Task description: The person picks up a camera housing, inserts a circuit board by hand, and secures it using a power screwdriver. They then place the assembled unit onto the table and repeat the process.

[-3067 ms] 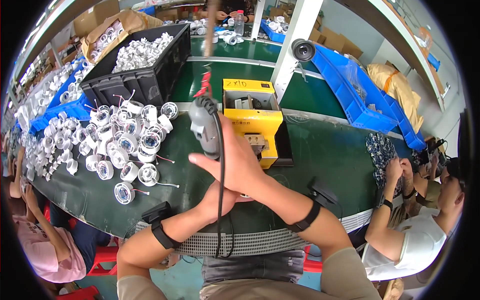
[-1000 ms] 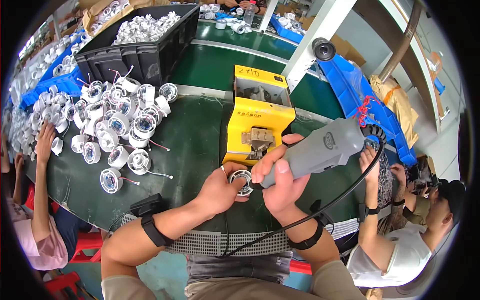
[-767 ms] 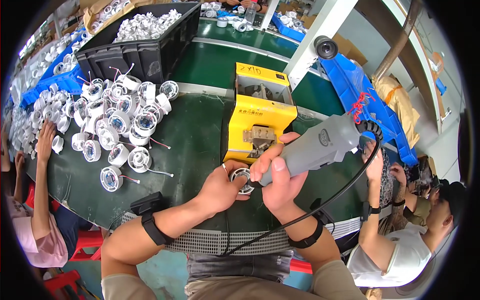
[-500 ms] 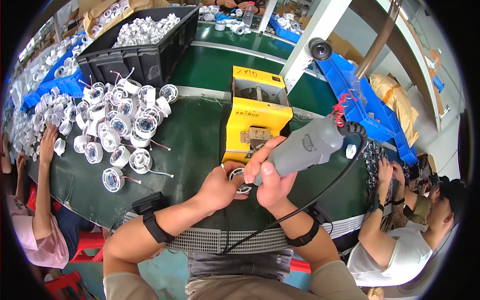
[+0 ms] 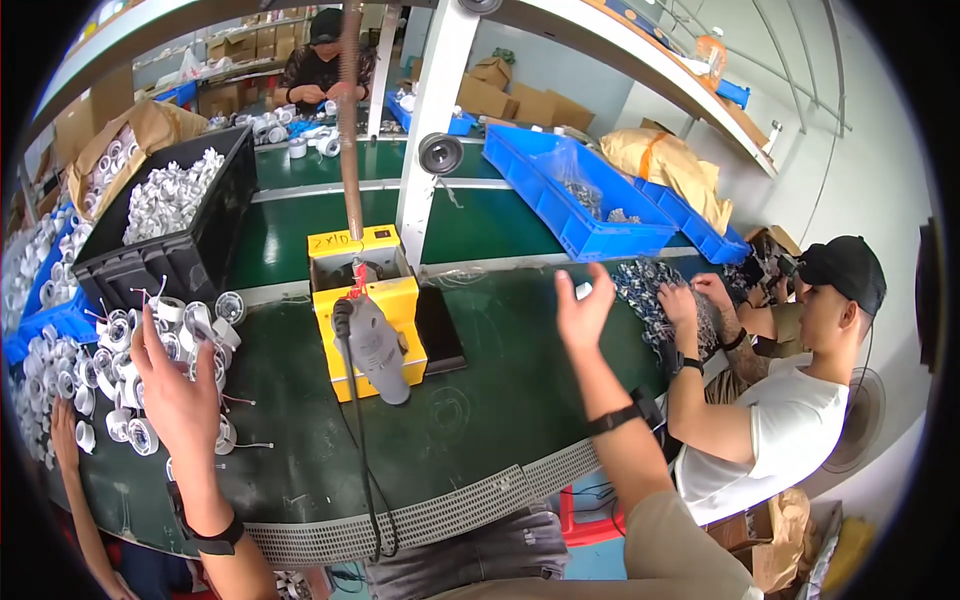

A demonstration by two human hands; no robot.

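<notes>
My left hand (image 5: pixel 182 400) is open with its fingers spread, in front of a pile of white round lamp-like parts with thin wires (image 5: pixel 142 435); it partly hides them. My right hand (image 5: pixel 587 318) is raised over the right part of the table, thumb and fingers apart. A small white piece (image 5: pixel 583 290) shows between its fingers, apparently lying on the table behind. Between my hands, a grey electric screwdriver (image 5: pixel 372 345) hangs from its cord, tip down, in front of a yellow box-shaped machine (image 5: pixel 412 350). Neither hand touches it.
Far left stands a black crate (image 5: pixel 185 255) of small white parts. Blue bins (image 5: pixel 620 240) stand at the back right. A co-worker's hands (image 5: pixel 690 300) handle a dark heap of small parts; another person's hand (image 5: pixel 63 435) is at far left. A black cable (image 5: pixel 360 450) crosses the table edge.
Both hands have let go: the right of the screwdriver, the left of the round white part. They moved apart, and the screwdriver now hangs by the machine. The view has turned right.
</notes>
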